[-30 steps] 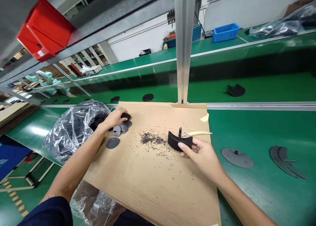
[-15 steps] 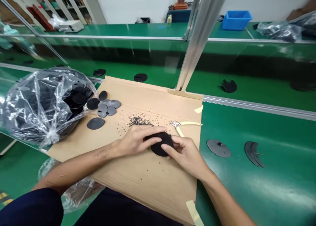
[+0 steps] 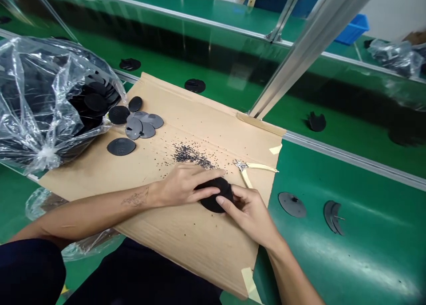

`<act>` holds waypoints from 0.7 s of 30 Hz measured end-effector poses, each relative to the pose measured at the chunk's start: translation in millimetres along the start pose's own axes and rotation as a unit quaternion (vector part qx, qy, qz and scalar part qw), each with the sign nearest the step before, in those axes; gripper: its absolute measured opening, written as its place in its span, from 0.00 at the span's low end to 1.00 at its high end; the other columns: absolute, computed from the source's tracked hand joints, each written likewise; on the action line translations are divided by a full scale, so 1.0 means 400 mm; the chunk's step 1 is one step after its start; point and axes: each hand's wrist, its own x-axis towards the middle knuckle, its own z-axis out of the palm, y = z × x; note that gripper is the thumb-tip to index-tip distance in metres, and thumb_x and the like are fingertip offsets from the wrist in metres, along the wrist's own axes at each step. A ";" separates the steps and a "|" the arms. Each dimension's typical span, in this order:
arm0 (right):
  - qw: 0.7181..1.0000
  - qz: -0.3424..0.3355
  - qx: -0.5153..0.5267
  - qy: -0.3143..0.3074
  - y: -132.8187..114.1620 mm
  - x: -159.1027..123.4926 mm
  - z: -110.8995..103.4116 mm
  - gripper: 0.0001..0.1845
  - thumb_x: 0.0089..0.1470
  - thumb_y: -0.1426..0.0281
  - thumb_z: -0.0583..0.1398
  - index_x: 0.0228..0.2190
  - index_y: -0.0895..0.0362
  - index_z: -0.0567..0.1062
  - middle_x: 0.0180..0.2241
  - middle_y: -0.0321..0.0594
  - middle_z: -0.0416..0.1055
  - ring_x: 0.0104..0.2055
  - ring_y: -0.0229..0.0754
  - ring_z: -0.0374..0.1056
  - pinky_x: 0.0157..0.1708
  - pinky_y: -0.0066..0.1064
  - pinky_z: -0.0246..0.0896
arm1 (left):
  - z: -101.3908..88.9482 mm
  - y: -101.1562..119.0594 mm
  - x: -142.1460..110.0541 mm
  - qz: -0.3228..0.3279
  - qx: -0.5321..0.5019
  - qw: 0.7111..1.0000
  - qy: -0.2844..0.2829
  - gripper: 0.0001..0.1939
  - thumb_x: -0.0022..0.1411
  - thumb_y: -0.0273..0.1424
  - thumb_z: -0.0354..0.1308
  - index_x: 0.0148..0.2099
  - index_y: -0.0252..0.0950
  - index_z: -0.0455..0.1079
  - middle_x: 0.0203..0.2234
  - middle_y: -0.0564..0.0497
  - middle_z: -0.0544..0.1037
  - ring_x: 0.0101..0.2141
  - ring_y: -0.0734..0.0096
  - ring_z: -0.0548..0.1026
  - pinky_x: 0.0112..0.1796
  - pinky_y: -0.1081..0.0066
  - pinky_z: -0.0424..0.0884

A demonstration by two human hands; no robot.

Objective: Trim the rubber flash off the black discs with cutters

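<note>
My left hand | my right hand | fingers clamped together on a black disc | atop the cardboard sheet | side cutters just beside

I have room to pass over the tan cardboard sheet along its far edge, beyond a scatter of black crumbs. In the middle, my left hand and right hand close around a black round pad. Yellow-handled side cutters block the way near the right edge. Dark round discs and a bulging clear plastic bag crowd the left corner. A brushed aluminium post rises past the far right corner.
</note>
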 end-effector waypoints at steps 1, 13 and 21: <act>1.000 0.003 0.005 -0.002 -0.001 -0.001 0.003 0.21 0.62 0.53 0.58 0.29 0.57 0.74 0.21 0.32 0.63 0.24 0.35 0.58 0.22 0.27 0.55 | 0.001 0.000 -0.001 0.003 0.004 1.000 0.004 0.15 0.72 0.39 0.55 0.54 0.37 0.70 0.30 0.52 0.82 0.28 0.74 0.79 0.33 0.72 0.78; 0.998 -0.041 -0.041 0.035 -0.009 -0.004 0.011 0.23 0.64 0.54 0.58 0.23 0.56 0.70 0.19 0.31 0.57 0.22 0.34 0.53 0.22 0.28 0.50 | 0.000 -0.002 -0.003 0.023 -0.031 0.999 0.017 0.17 0.73 0.39 0.53 0.57 0.37 0.69 0.26 0.55 0.78 0.26 0.76 0.75 0.32 0.75 0.73; 0.954 -0.249 -0.142 0.088 -0.003 -0.003 -0.001 0.07 0.66 0.70 0.58 0.37 0.56 0.76 0.32 0.40 0.74 0.33 0.39 0.71 0.32 0.30 0.67 | -0.015 0.002 0.008 -0.058 -0.277 0.959 -0.022 0.17 0.71 0.42 0.55 0.52 0.36 0.74 0.35 0.47 0.77 0.36 0.70 0.75 0.35 0.71 0.74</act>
